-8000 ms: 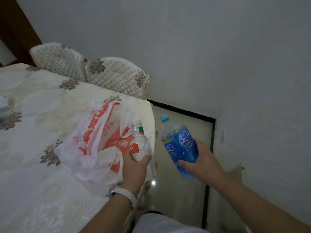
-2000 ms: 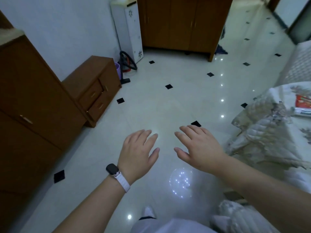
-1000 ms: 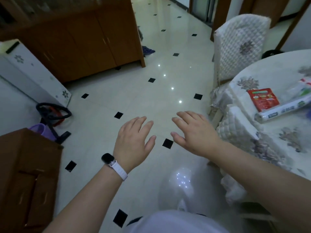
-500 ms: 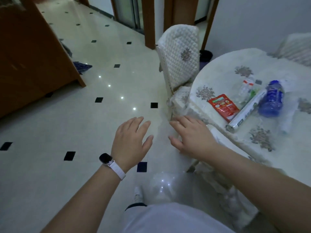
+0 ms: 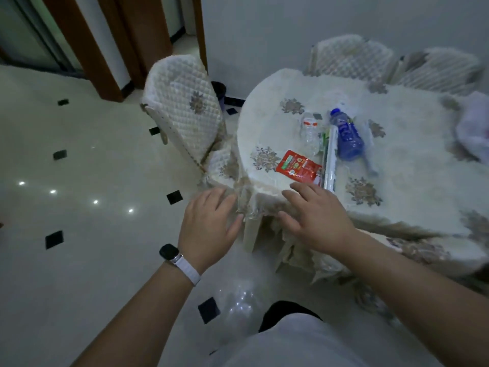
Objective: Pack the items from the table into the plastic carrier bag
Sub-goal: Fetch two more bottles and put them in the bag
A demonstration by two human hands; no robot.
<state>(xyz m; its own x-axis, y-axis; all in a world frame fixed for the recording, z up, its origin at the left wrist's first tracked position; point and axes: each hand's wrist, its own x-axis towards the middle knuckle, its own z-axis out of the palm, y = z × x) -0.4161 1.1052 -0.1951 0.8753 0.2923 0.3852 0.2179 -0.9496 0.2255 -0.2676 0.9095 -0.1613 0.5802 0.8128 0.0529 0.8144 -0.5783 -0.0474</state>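
The blue bottle (image 5: 347, 135) lies on its side on the worktop (image 5: 412, 181), at about one o'clock from the hands, its cap toward the wall. Touching its left flank lies a long foil roll (image 5: 329, 157), and just left of that a clear bottle (image 5: 310, 131) with a red label, also lying down. A red packet (image 5: 299, 167) rests flat at the roll's near end, close to the worktop's edge. At three o'clock, by the right border, a white crumple that may be the carrier bag (image 5: 473, 131) sits well apart from the rest; it is too blurred to be sure.

The right hand (image 5: 316, 215) hovers over the worktop's near edge, fingers spread wide and holding nothing, its tips just short of the red packet. The left hand (image 5: 209, 223), with a watch (image 5: 169, 251) on the wrist, hangs over the floor beside the tablecloth's corner, fingers loosely open and empty.

Half a second ago the items lay farther right and both hands were over the floor; now the view has swung toward the worktop, and a quilted chair (image 5: 185, 115) stands at eleven o'clock.
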